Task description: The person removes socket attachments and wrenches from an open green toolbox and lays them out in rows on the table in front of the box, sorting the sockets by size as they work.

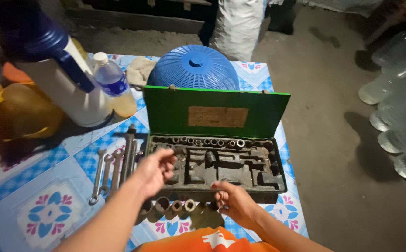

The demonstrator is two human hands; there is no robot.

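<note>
The left hand is held loosely curled over the socket case; a small socket is pinched in the right hand.

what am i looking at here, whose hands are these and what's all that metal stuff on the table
The picture comes from a camera worn on a person's head, looking down, so the two bare arms reaching in from the bottom are that person's own. No machine is involved.

In front of them is a table with a blue patterned cloth. On it sits an open green tool case, its lid standing up and its dark tray holding small sockets. The left hand reaches over the tray's left edge; whether it grips anything is hard to tell. The right hand is at the case's front edge, seemingly pinching a small metal piece.

A row of larger sockets lies in front of the case, and several wrenches lie to its left. Behind are a blue domed cover, a plastic bottle and a white and blue jug.
</note>
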